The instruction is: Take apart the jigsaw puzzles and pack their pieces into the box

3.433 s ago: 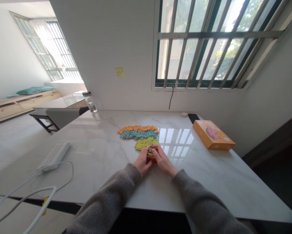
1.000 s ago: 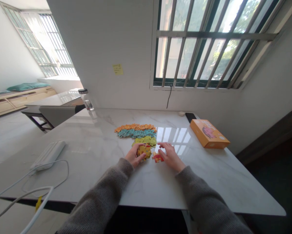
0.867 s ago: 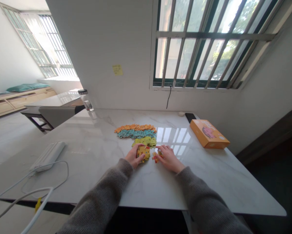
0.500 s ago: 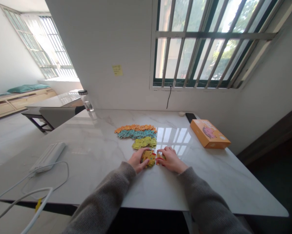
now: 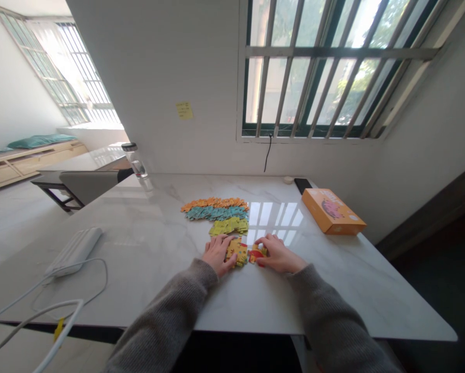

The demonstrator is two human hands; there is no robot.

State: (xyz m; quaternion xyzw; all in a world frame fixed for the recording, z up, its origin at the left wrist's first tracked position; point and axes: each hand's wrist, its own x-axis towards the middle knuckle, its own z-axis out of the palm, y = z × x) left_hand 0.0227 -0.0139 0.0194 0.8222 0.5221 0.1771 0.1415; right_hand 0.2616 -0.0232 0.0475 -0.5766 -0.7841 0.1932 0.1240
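Observation:
Close to the table's front edge, my left hand (image 5: 217, 254) curls its thumb and fingers around the side of a yellow patterned section of jigsaw puzzle (image 5: 239, 249). A small gap to the right of that section lies a red and yellow puzzle piece (image 5: 256, 254). My right hand (image 5: 277, 254) grips this piece between thumb and fingers, which cover part of it. Just beyond my hands are rows of loose pieces: yellow-green pieces (image 5: 229, 226) nearest, teal pieces (image 5: 216, 213) behind them, and orange pieces (image 5: 213, 203) farthest back.
An orange box (image 5: 332, 211) lies at the right, with a black phone (image 5: 303, 184) behind it. On the left are a white power strip (image 5: 74, 250) with cables and a clear bottle (image 5: 138, 165). The marble-patterned table (image 5: 155, 295) meets the wall at the back.
My right hand has moved slightly right, and more of the red and yellow piece shows. The left fingers have shifted on the yellow section, uncovering more of its surface.

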